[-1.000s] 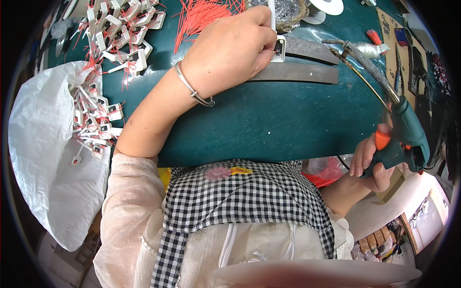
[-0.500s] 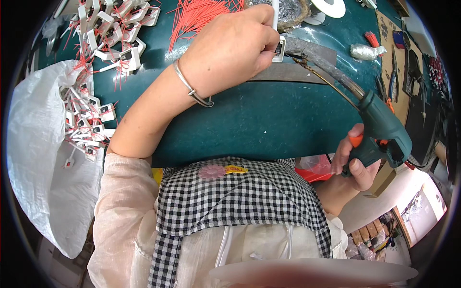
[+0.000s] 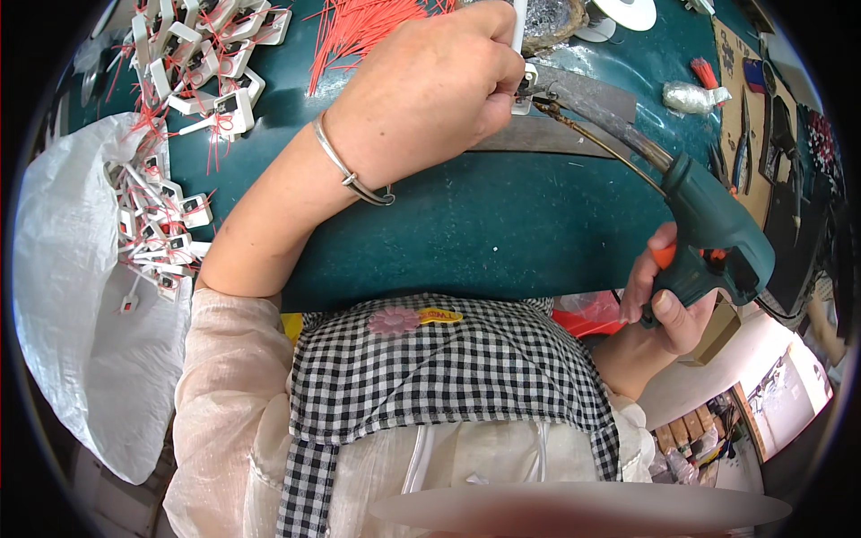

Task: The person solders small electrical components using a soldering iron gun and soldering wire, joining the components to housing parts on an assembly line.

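My left hand (image 3: pixel 430 85) is closed around a white plastic housing (image 3: pixel 523 100) with a long white stem, near the far side of the table. Much of that housing is hidden behind my fingers. In my right hand (image 3: pixel 668 314) is a green soldering gun (image 3: pixel 717 220) with an orange trigger, its handle wrapped by the fingers. Its long metal barrel points left and away, and a thin brass feed tube (image 3: pixel 605 151) runs beside it. The tip (image 3: pixel 540 82) meets or overlaps the housing's right edge; whether it touches, I cannot tell.
Finished-looking white housings with red wires (image 3: pixel 202 63) pile up at far left; more lie in a white sack (image 3: pixel 67 296). Cut red wires (image 3: pixel 359 36) lie behind my left hand. A metal plate (image 3: pixel 574 139), white spool (image 3: pixel 625 11), wrapped red-wire bundle (image 3: pixel 698 94) and pliers (image 3: pixel 743 148) are around.
The soldering gun's tip has come slightly left, up against the white housing's edge. Both hands keep their hold, and the whole view has shifted a little.
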Motion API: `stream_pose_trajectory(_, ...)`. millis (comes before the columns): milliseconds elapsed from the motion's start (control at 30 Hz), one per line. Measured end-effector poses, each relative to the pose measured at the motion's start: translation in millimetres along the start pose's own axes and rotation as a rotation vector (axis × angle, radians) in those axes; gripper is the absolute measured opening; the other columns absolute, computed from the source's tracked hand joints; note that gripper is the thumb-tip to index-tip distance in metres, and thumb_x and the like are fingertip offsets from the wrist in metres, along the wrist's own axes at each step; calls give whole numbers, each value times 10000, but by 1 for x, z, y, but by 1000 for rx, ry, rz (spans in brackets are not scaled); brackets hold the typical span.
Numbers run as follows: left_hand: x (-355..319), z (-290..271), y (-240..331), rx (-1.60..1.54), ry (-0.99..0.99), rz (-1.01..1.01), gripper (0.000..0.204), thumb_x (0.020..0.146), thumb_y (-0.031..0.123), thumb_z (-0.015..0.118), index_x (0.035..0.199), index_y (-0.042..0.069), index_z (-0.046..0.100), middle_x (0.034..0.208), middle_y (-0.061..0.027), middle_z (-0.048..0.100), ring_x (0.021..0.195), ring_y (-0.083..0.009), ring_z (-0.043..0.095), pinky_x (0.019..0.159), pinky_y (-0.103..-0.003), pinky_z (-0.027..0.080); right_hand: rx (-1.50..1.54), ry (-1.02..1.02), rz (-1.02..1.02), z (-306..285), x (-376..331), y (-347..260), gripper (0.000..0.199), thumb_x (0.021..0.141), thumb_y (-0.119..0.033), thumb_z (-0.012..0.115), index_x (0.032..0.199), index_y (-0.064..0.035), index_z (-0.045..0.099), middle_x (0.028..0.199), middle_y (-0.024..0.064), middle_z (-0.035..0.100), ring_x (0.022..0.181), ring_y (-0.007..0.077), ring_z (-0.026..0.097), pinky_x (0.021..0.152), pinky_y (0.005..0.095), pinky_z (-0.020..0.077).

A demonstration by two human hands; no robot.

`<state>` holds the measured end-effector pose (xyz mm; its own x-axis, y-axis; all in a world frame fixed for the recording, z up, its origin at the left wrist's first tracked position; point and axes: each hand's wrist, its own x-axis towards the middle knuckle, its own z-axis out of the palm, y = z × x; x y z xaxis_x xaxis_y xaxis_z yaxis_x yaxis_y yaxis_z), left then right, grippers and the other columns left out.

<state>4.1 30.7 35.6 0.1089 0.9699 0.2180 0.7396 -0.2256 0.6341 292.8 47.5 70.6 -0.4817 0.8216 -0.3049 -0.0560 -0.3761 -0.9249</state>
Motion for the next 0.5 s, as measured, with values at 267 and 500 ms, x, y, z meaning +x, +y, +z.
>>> stream_pose_trajectory(267,-9,12,-15,257,18,165,68,738,71,617,702,15,603,763,-106,526,676,-273,566,607,-372,464,1,19,-61,6,-1,-2,640,711,-175,740,1120,165,386,696,171,524,416,144,486,369,223,416)
stream_pose_trajectory(500,3,-7,1,-78,-105,-72,110,752,82,580,687,-6,589,809,-153,511,728,-328,563,647,-413,469,63,-42,-94,-7,7,-10,710,717,-183,720,1181,215,359,579,118,512,386,149,489,347,227,418)
